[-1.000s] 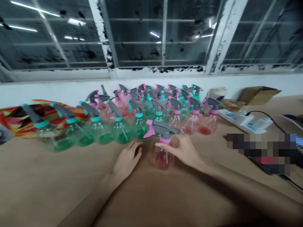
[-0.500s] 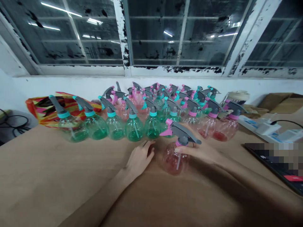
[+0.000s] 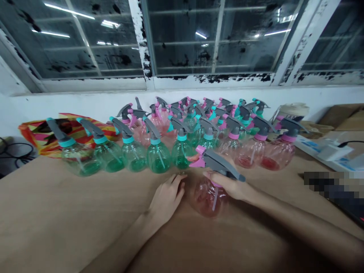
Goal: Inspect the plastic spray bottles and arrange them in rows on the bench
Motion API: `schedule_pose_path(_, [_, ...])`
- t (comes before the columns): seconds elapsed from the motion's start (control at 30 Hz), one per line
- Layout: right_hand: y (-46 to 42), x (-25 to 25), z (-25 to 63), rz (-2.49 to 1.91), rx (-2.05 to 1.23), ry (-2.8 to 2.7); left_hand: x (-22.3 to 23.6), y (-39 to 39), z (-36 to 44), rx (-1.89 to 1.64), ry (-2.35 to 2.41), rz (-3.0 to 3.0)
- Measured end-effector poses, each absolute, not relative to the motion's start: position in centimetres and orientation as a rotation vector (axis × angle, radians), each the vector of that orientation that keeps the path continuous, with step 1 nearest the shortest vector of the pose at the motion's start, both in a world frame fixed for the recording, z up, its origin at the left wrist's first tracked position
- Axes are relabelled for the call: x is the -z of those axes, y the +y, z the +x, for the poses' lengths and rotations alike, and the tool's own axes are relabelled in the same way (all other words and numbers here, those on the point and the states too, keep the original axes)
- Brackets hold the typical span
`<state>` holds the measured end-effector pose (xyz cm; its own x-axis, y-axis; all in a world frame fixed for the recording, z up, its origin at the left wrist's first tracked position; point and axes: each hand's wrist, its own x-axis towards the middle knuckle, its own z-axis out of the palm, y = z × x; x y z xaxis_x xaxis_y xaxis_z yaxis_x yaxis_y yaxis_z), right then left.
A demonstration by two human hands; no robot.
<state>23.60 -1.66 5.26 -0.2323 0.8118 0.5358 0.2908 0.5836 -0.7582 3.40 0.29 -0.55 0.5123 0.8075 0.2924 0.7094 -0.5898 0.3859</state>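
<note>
My right hand (image 3: 231,187) is wrapped round the neck of a pink spray bottle (image 3: 209,195) with a grey trigger head and a pink nozzle tip, standing on the brown table (image 3: 71,220). My left hand (image 3: 167,197) lies on the table just left of that bottle, fingers loosely curled and apart, holding nothing. Right behind both hands stands a front row of green spray bottles (image 3: 157,155) with teal collars. More pink bottles (image 3: 269,155) stand to the right.
Several rows of spray bottles (image 3: 199,113) fill the table back to the white wall under the window. A striped colourful bag (image 3: 36,132) lies at the left. A white power strip (image 3: 330,153) and cardboard boxes (image 3: 347,117) sit at the right.
My right hand has slid from the pink bottle's body up to its neck, under the trigger head. The view has shifted; the left hand has stayed beside the bottle.
</note>
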Motion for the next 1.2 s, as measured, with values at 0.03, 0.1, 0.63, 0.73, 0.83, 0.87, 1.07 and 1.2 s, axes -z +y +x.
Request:
schedule_pose_path(0.03, [-1.6, -5.3, 23.6, -0.871, -0.654, -1.803, 0.6, 0.3, 3.4, -0.661, 1.287, 2.533])
schedule_pose_path(0.1, [-1.7, -5.4, 23.8, -0.839, -0.690, -1.818, 0.6, 0.3, 3.4, -0.673, 1.267, 2.522])
schedule_pose_path(0.63, [-2.1, -6.5, 23.8, -0.855, -0.678, -1.862, 1.6, 0.1, 3.3, -0.622, 1.169, 2.699])
schedule_pose_path(0.73, [-2.2, -6.3, 23.9, -0.876, -0.675, -1.852, 2.0, 0.0, 3.3, -0.578, 1.173, 2.764])
schedule_pose_path(0.83, [-2.2, -6.1, 23.9, -0.894, -0.695, -1.853, 2.2, -0.2, 3.3, -0.546, 1.174, 2.811])
schedule_pose_path(0.87, [-2.2, -6.0, 23.9, -0.895, -0.705, -1.840, 2.2, -0.2, 3.4, -0.535, 1.178, 2.818])
schedule_pose_path(1.07, [-2.2, -5.7, 23.9, -0.851, -0.792, -1.769, 2.1, -0.5, 3.6, -0.508, 1.190, 2.868])
schedule_pose_path(1.2, [-2.5, -6.3, 23.8, -0.837, -0.785, -1.785, 2.1, -0.7, 3.8, -0.530, 1.197, 2.876])
